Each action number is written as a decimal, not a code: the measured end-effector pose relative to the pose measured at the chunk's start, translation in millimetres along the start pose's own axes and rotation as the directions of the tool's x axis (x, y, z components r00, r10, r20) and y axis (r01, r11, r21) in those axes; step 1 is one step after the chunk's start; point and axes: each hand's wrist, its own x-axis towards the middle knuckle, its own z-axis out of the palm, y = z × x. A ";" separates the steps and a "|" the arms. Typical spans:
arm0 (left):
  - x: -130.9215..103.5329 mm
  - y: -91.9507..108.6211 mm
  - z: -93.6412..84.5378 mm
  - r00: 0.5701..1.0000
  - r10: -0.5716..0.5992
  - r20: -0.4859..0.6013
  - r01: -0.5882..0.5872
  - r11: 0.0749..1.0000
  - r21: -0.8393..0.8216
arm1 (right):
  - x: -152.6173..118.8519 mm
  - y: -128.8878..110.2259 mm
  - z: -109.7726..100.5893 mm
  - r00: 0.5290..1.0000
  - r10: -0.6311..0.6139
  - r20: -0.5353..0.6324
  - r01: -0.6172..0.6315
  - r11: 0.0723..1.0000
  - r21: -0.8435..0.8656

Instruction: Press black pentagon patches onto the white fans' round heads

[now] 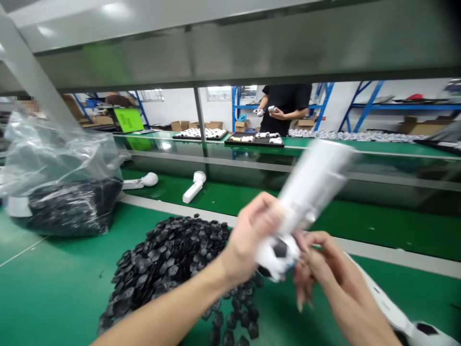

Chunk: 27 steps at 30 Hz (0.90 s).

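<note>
My left hand [250, 240] is wrapped round a white handheld device [315, 178], tilted with its wide handle end up and to the right. Its round head [277, 254], white with black patches like a soccer ball, points down and is blurred by motion. Against the right side of that head, the bent fingers of my right hand [324, 269] come together; whatever is between them is hidden. A large pile of small black five-sided plastic pieces [169, 254] lies on the green bench to the left, with several strewn below my left hand.
Another white device [392, 307] lies beside my right forearm. A clear bag of black pieces [75, 202] stands at left. Two white devices [194, 186] rest on the green conveyor [230, 192]. Across it, a person [286, 110] holds white parts behind trays [254, 139]. A metal shelf [230, 53] hangs overhead.
</note>
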 end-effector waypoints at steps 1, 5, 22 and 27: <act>3.2 6.3 -6.8 0.991 -0.127 0.052 0.133 0.982 -0.134 | 0.3 0.8 0.7 1.000 0.009 -0.008 -0.009 1.000 0.022; 15.4 26.7 -31.5 0.989 -0.122 -0.085 0.077 0.912 -0.404 | 0.9 15.0 7.1 0.999 0.049 0.022 -0.052 0.992 0.114; 37.8 59.0 -80.7 0.716 -0.279 -0.640 0.294 0.952 -0.086 | -0.3 58.0 18.5 0.985 0.116 0.127 -0.109 0.992 -0.063; 55.9 78.3 -180.1 0.404 -0.116 -0.907 0.449 0.889 0.087 | 2.6 68.6 20.4 0.983 0.106 0.150 -0.082 0.984 -0.161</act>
